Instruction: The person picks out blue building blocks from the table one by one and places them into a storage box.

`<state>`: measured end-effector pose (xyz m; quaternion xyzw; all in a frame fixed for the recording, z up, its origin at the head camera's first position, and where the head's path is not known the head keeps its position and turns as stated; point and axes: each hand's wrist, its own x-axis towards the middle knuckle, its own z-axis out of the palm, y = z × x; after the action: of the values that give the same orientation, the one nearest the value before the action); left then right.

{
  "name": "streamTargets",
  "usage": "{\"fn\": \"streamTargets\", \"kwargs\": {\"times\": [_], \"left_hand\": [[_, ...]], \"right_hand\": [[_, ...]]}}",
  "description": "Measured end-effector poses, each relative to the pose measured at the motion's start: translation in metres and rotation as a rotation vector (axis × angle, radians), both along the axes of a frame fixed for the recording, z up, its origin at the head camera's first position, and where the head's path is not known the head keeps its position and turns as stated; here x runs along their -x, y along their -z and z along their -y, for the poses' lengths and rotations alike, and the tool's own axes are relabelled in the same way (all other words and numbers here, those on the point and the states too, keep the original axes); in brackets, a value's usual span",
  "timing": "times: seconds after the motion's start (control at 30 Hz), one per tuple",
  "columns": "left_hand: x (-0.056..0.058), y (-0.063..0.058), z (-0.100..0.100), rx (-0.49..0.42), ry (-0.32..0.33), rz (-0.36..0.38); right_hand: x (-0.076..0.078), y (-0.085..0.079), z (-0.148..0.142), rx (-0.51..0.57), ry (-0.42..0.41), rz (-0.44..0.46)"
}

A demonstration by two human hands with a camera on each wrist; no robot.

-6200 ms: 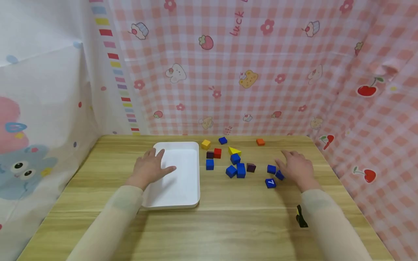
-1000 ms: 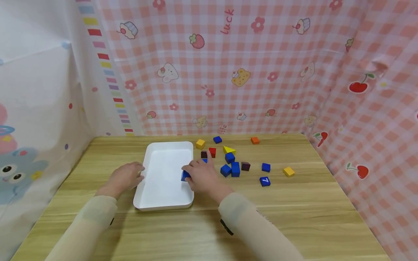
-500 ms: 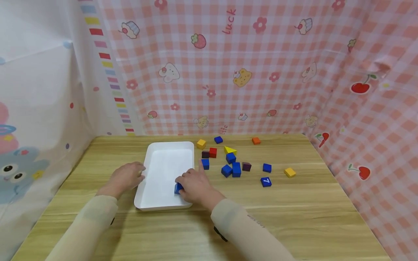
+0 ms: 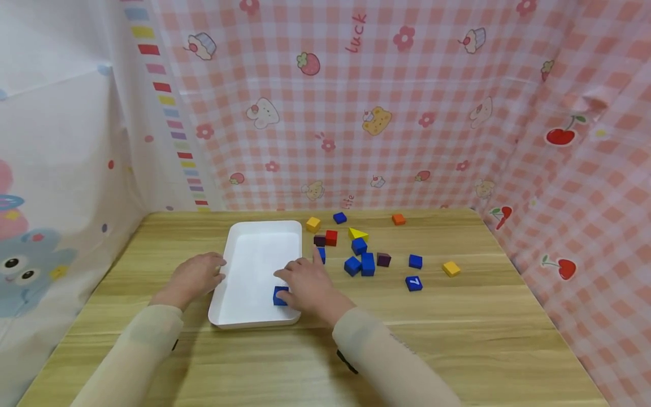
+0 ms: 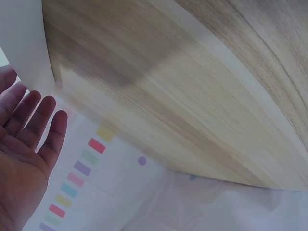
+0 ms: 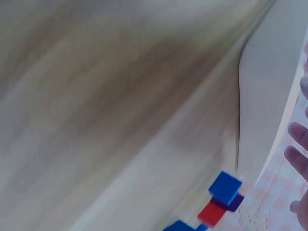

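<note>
A white tray (image 4: 256,254) lies on the wooden table. Inside it, near the front right corner, sits a blue block (image 4: 280,295). My right hand (image 4: 307,285) is over the tray's right rim with its fingers spread, the thumb overlapping the block in the head view. Its loosely straight fingers (image 6: 299,134) also show beside the tray wall in the right wrist view. At the tray's left rim my left hand (image 4: 195,277) rests with its fingertips against the edge. In the left wrist view its fingers (image 5: 36,113) look relaxed next to the tray's outer wall.
Right of the tray are several blue blocks (image 4: 368,264), a red block (image 4: 331,238), dark blocks (image 4: 383,259), a yellow triangle (image 4: 357,234), yellow blocks (image 4: 450,268) and an orange block (image 4: 399,219). A checked cloth (image 4: 335,102) hangs behind the table.
My right hand has come left from the loose blocks with a blue block, lowered it into the tray and loosened its fingers. My left hand has shifted to the tray's outer left edge.
</note>
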<state>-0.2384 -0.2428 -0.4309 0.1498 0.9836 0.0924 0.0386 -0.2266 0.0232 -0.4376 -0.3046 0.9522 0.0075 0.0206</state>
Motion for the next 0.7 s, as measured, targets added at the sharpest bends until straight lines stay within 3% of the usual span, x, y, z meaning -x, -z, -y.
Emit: {"fn": "streamTargets", "kwargs": {"times": [0.27, 0.7], "left_hand": [[0.0, -0.001, 0.0, -0.015, 0.017, -0.016], [0.0, 0.0, -0.001, -0.011, 0.016, -0.011]], "right_hand": [[0.011, -0.015, -0.029, 0.083, 0.12, -0.068], [0.024, -0.009, -0.09, 0.273, 0.333, -0.075]]}}
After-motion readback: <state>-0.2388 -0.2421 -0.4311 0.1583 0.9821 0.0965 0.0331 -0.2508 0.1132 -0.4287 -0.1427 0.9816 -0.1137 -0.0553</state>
